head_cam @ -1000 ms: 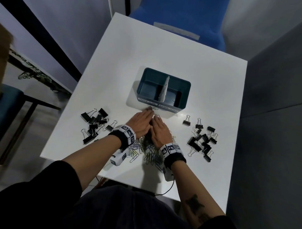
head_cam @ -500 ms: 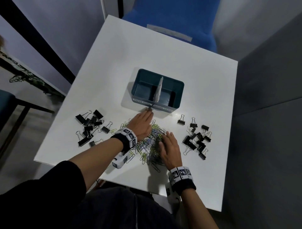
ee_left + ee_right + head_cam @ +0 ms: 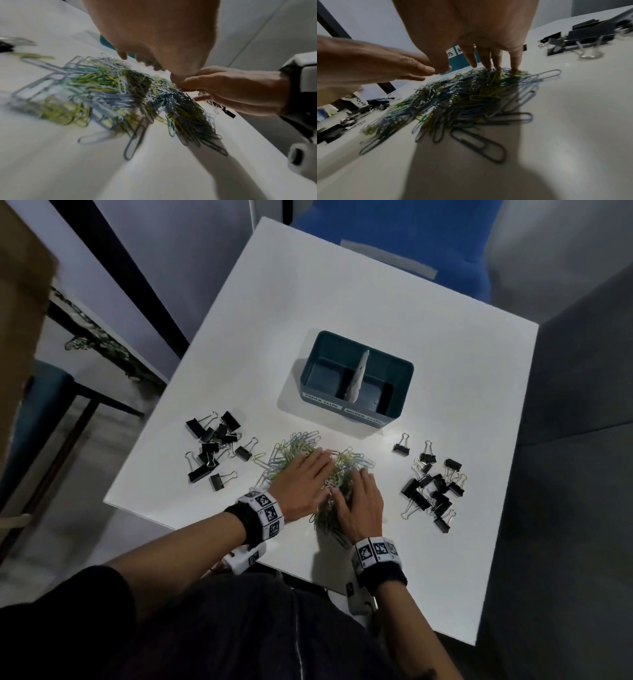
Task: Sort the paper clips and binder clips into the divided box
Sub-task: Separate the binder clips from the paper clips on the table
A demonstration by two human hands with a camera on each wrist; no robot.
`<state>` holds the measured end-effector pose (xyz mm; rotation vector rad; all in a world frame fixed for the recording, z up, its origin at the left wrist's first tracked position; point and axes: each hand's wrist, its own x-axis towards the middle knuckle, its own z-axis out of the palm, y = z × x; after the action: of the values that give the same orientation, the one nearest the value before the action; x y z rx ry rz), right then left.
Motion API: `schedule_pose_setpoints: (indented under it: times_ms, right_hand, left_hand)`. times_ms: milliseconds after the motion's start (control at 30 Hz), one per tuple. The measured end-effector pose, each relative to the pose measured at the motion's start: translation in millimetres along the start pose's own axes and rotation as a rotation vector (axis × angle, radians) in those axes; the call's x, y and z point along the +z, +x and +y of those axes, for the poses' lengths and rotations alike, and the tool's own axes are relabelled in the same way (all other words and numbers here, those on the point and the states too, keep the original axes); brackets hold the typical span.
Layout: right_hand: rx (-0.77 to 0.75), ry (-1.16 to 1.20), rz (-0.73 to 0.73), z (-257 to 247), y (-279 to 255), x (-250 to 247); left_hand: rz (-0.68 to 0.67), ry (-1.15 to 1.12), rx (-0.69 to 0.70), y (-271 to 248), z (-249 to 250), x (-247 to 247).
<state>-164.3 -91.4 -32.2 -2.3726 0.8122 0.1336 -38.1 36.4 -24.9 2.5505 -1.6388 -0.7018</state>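
A pile of coloured paper clips (image 3: 294,448) lies on the white table (image 3: 342,285) in front of the teal divided box (image 3: 342,408). My left hand (image 3: 305,479) lies flat on the pile's left part, fingers straight. My right hand (image 3: 361,501) presses on the pile's right side, and its fingertips (image 3: 515,66) touch the clips (image 3: 462,97). The two hands nearly meet over the heap (image 3: 111,92). Both compartments of the box look empty, with a white divider (image 3: 358,374) between them. Black binder clips lie in a left group (image 3: 215,446) and a right group (image 3: 431,484).
The box's front carries two labels, paper clips on the left and binder clips on the right. A blue chair (image 3: 411,241) stands beyond the table's far edge. A grey partition (image 3: 582,440) runs along the right. The table's near edge is just under my wrists.
My right hand has slid left from the pile's right edge toward my left hand, bunching the paper clips. My left hand has drawn back a little from the box's front.
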Motion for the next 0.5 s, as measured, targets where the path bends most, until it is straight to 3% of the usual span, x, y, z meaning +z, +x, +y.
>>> schedule_pose_setpoints:
  times_ms: [133, 267, 400, 500]
  right_hand:
    - [0.012, -0.015, 0.095, -10, 13, -1]
    - [0.058, -0.027, -0.008, -15, 26, 0]
    - [0.009, -0.113, -0.096, -21, 35, 8]
    - [-0.073, -0.151, -0.125, -25, 32, 12]
  left_hand:
    - [0.059, -0.185, -0.294, -22, -11, 4]
    - [0.076, -0.277, -0.442, -44, -11, 10]
    - [0.027, -0.29, -0.43, -45, -9, 21]
    - [0.008, -0.272, -0.284, -44, -8, 19]
